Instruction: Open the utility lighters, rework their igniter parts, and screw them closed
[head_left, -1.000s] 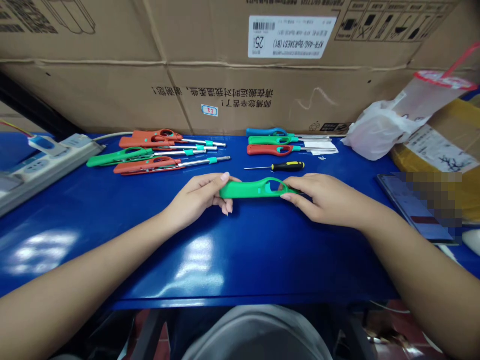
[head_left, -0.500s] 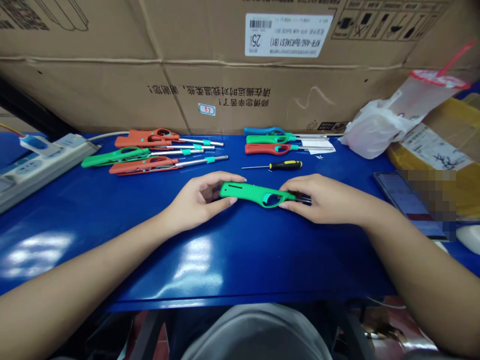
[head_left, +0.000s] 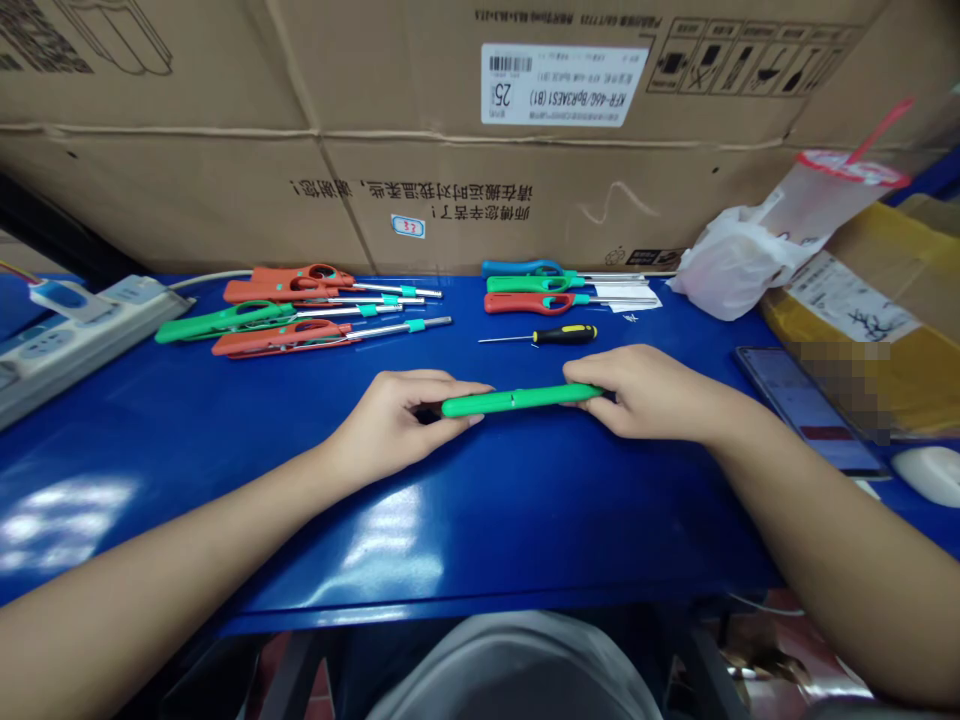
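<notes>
A green long-nosed gas lighter (head_left: 517,400) is held level between both hands, its narrow edge facing me. The fingers and thumb of my left hand (head_left: 409,415) pinch one end of it. My right hand (head_left: 637,395) is closed around the other end, and its fingers cover that part. Just beyond lies a screwdriver (head_left: 566,334) with a black and yellow handle. Behind it are a blue lighter (head_left: 521,269), another green lighter (head_left: 525,284) and a red lighter (head_left: 525,302), side by side.
Several orange and green lighters (head_left: 285,337) lie at the back left, near a power strip (head_left: 75,330). A cardboard box (head_left: 420,150) walls off the back. At right are a bagged drink cup (head_left: 817,205), a phone (head_left: 810,410), a taped parcel (head_left: 900,370) and a white mouse (head_left: 930,474).
The green lighter has been rolled from showing its broad side with the trigger opening to showing its narrow edge. Both hands still hold its ends.
</notes>
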